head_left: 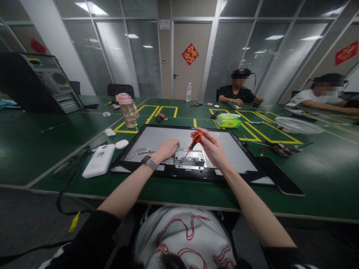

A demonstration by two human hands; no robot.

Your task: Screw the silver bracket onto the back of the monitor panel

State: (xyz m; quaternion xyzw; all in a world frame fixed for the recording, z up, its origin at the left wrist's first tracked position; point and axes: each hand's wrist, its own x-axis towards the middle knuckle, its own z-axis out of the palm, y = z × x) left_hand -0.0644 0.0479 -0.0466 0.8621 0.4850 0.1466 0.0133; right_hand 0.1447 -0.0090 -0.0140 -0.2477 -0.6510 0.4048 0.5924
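Note:
My right hand (211,146) is closed round the orange and black handle of a screwdriver (195,139). Its thin shaft slants down to the left, with the tip at a silver metal bracket (189,160). The bracket sits near the front edge of a flat display panel (224,149), which lies grey side up in a black frame. At the bracket's left end, my left hand (167,149) has its fingers bent against it; the fingertips are partly hidden. Thin wires (141,151) lie on the panel left of that wrist.
Left of the panel lie a white power bank (99,160) and a white oval object (122,144). Behind stand a pink-lidded bottle (127,110) and a computer case (42,84). A green pack (228,120) and a dark phone-like slab (279,175) flank it. Two people sit across the table.

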